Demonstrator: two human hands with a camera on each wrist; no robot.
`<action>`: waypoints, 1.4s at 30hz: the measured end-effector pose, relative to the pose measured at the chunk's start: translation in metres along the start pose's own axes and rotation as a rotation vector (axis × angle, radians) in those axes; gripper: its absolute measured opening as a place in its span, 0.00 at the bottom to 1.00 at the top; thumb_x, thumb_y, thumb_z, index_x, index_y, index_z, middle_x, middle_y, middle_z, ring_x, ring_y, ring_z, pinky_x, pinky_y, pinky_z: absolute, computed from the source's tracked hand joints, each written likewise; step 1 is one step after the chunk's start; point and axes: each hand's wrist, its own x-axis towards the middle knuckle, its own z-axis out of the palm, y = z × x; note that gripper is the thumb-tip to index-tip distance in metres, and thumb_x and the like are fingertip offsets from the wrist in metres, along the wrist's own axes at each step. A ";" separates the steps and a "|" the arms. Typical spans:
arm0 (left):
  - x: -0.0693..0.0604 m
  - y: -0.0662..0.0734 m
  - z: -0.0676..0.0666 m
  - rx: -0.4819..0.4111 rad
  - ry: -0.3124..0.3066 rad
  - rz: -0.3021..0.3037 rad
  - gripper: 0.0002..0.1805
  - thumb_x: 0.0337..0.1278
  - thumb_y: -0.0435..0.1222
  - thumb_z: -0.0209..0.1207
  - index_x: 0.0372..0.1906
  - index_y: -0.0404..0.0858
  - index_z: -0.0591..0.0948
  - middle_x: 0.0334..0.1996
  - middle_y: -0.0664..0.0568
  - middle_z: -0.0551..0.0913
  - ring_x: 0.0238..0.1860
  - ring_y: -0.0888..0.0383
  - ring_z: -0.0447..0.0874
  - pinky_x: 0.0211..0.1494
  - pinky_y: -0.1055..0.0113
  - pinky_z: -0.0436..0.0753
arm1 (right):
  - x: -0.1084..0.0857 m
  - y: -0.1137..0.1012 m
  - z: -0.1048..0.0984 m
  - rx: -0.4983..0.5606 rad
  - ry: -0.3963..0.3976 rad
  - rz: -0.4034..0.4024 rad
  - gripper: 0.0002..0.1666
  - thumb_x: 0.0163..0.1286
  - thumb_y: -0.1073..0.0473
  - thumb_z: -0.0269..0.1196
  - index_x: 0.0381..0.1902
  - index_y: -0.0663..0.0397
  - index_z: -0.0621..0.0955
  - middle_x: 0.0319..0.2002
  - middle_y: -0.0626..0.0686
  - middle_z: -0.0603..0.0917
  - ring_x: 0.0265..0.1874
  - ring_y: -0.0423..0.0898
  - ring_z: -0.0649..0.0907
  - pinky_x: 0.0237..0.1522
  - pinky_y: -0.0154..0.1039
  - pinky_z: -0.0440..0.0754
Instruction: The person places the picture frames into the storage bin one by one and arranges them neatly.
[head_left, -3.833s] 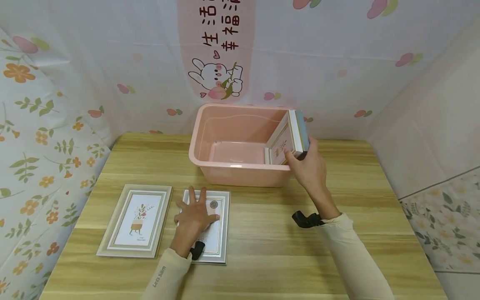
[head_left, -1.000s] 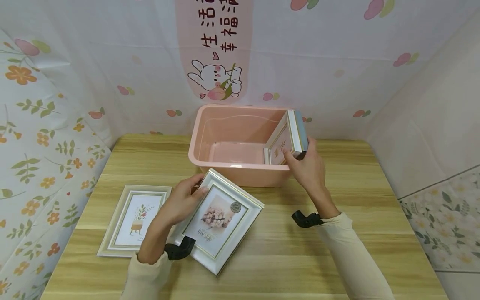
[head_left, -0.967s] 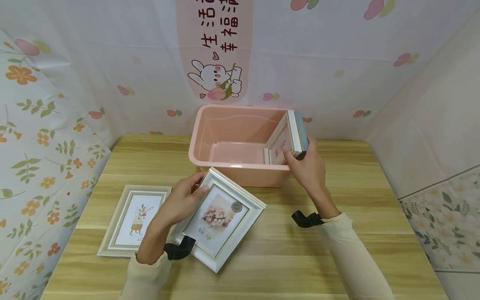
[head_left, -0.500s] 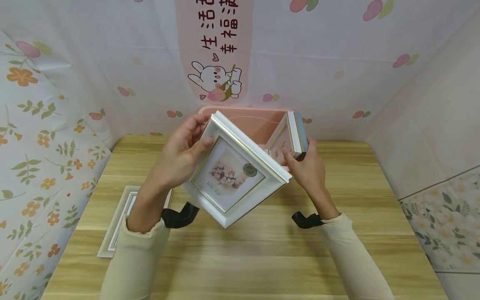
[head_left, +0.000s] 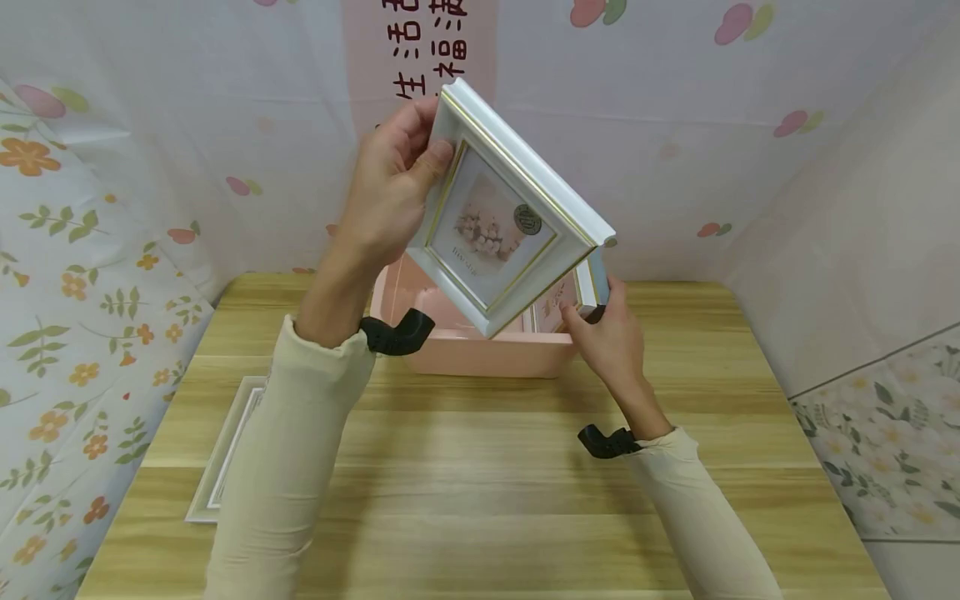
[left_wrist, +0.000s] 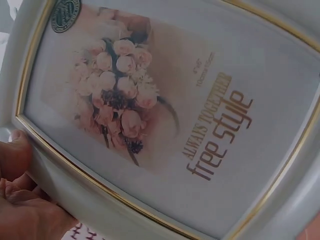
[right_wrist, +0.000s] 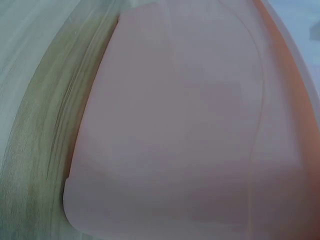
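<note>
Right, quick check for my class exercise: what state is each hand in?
Left hand: closed, holding the white frame with the flower picture.
Right hand: closed, holding the frames in the pink tub.

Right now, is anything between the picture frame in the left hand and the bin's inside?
Nothing visible blocks the left of the bin, except perhaps its front rim. At its right end, other frames stand on edge, gripped by the right hand, likely blocking that side. The raised frame hides part of the bin.

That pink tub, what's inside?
A white picture frame at the right end, gripped by the right hand. The tilted frame above covers the middle, so that can't be seen.
</note>
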 end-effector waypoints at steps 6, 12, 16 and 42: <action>0.022 -0.018 0.011 -0.008 -0.002 -0.012 0.15 0.69 0.22 0.48 0.56 0.27 0.77 0.44 0.47 0.78 0.48 0.54 0.77 0.55 0.65 0.75 | 0.001 -0.002 -0.001 -0.003 0.003 0.000 0.46 0.64 0.40 0.65 0.71 0.57 0.63 0.41 0.64 0.84 0.32 0.58 0.82 0.28 0.49 0.75; 0.035 -0.040 0.022 0.042 -0.035 -0.043 0.15 0.71 0.23 0.47 0.55 0.27 0.78 0.43 0.47 0.79 0.47 0.58 0.76 0.56 0.67 0.75 | 0.000 -0.001 0.000 0.001 0.002 0.008 0.48 0.64 0.38 0.64 0.72 0.56 0.62 0.48 0.67 0.83 0.38 0.61 0.84 0.34 0.55 0.79; 0.040 -0.053 0.029 0.041 -0.065 -0.063 0.14 0.71 0.22 0.46 0.53 0.26 0.78 0.42 0.46 0.78 0.43 0.59 0.75 0.53 0.68 0.75 | 0.000 -0.001 0.000 0.003 0.003 0.004 0.47 0.64 0.39 0.64 0.72 0.56 0.62 0.49 0.67 0.83 0.40 0.62 0.84 0.35 0.56 0.80; 0.038 -0.122 0.066 0.417 -0.222 -0.221 0.14 0.71 0.25 0.49 0.54 0.32 0.81 0.49 0.42 0.84 0.52 0.53 0.79 0.55 0.67 0.76 | -0.006 -0.002 0.001 -0.010 0.004 -0.017 0.47 0.64 0.37 0.64 0.71 0.57 0.63 0.47 0.65 0.84 0.35 0.58 0.84 0.30 0.51 0.78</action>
